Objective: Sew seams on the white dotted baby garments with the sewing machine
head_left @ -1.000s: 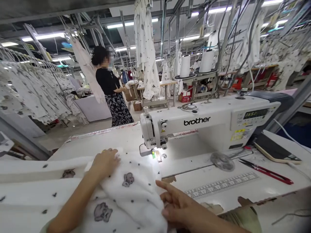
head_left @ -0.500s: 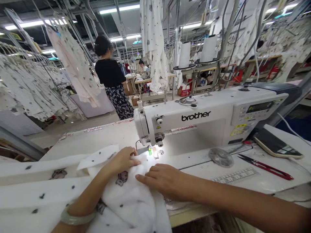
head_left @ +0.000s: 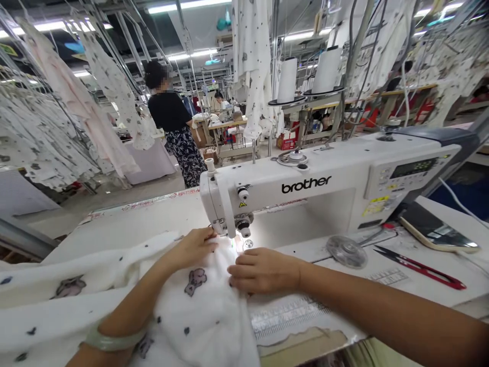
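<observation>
White fabric (head_left: 214,311) printed with small bears and dark specks spreads over the table's left side, its far edge under the sewing machine's lit needle area (head_left: 234,243). My left hand (head_left: 193,248), with a pale bangle on the wrist, is closed on the fabric just left of the needle, fingertips close to the machine head. On the near right side, my right hand (head_left: 263,272) has its fingers curled together at the fabric's edge. The needle tip is lost in the glare. Behind both hands stands the white Brother sewing machine (head_left: 305,186).
Right of the machine's bed lie a clear round dish (head_left: 347,251), red-handled thread snips (head_left: 424,267) and a phone (head_left: 439,227). A printed ruler strip (head_left: 286,313) runs along the front. Thread cones (head_left: 287,80) stand behind. Beyond the table a person (head_left: 170,122) stands near hanging garments (head_left: 122,97).
The fabric and my left hand have moved toward the needle. My right hand has shifted slightly right, its index finger now drawn in with the others. The view has shifted slightly.
</observation>
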`<state>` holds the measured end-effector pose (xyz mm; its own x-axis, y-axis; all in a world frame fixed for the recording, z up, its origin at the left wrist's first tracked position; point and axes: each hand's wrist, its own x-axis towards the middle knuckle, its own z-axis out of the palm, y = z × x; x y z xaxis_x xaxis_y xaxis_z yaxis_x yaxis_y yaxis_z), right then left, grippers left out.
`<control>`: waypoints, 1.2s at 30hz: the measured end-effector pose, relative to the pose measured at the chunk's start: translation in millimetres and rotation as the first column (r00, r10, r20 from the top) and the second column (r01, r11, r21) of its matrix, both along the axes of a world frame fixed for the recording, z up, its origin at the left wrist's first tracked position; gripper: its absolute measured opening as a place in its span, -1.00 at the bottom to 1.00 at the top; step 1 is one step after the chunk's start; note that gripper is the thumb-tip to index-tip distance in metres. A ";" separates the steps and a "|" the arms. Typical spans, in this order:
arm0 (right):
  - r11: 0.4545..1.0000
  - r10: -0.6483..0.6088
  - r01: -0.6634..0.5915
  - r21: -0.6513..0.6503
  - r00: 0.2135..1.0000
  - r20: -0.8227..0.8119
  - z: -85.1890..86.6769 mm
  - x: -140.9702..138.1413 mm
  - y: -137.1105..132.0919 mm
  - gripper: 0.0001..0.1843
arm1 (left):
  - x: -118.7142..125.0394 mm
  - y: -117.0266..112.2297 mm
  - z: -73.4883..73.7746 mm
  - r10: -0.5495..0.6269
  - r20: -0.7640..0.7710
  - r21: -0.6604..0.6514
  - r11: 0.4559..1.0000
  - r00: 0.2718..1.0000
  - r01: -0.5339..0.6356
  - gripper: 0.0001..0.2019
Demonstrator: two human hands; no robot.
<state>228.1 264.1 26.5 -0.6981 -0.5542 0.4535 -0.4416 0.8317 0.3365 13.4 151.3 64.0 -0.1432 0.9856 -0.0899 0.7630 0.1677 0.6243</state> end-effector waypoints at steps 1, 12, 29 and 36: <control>0.998 -0.048 0.049 -0.040 0.998 0.037 -3.8 -0.5 0.6 -0.78 | 1.3 5.2 -5.7 0.007 -0.012 -0.006 1.000 1.000 -0.007 -0.87; 0.963 -0.071 0.136 -0.234 0.961 0.268 -14.9 -5.6 1.7 -0.85 | 18.1 -4.9 -29.6 0.072 -0.065 0.010 0.997 0.995 -0.072 -0.82; 0.969 -0.141 0.183 -0.168 0.962 0.235 -15.0 2.1 4.8 -0.83 | 36.9 -12.2 -32.6 0.180 -0.203 -0.020 0.982 0.962 -0.188 -0.80; 0.951 -0.189 0.247 -0.185 0.941 0.281 -7.1 2.6 3.6 -0.77 | 39.3 -10.5 -32.2 0.177 -0.238 -0.023 0.982 0.955 -0.187 -0.80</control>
